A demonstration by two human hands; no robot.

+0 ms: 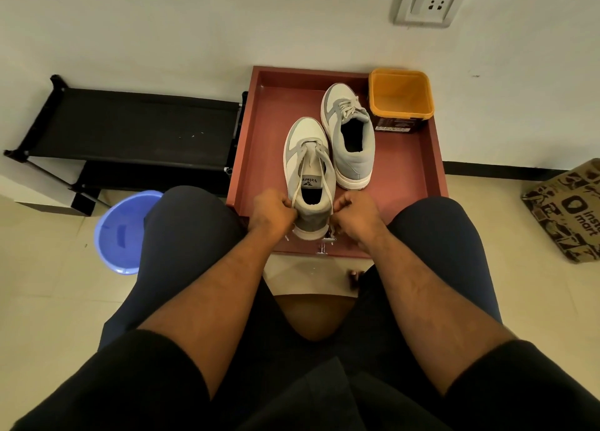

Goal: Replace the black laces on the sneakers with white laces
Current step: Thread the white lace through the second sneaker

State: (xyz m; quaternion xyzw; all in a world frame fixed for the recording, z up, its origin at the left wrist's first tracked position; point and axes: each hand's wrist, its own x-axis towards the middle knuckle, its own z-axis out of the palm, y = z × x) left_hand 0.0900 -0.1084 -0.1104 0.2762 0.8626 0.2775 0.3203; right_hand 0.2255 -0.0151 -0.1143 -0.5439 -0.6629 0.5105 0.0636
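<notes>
Sneakers, grey suede-like and off-white with pale rubber soles, stand toes away in a reddish-brown wooden tray (409, 177) on the floor. On the nearer sneaker (308, 170) a white lace (300, 180) runs loose from the lowest eyelets back along both sides of the opening, tongue label showing. The left hand (271, 211) pinches one lace end beside the heel; the right hand (355, 214) pinches the other. Beyond, the farther sneaker (349, 138) is fully laced. An orange square plastic tub (402, 97) occupies the tray's far right corner.

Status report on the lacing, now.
Left hand and right hand each pinch a white lace end. Near sneaker half laced; far sneaker laced. Nothing in the way.
</notes>
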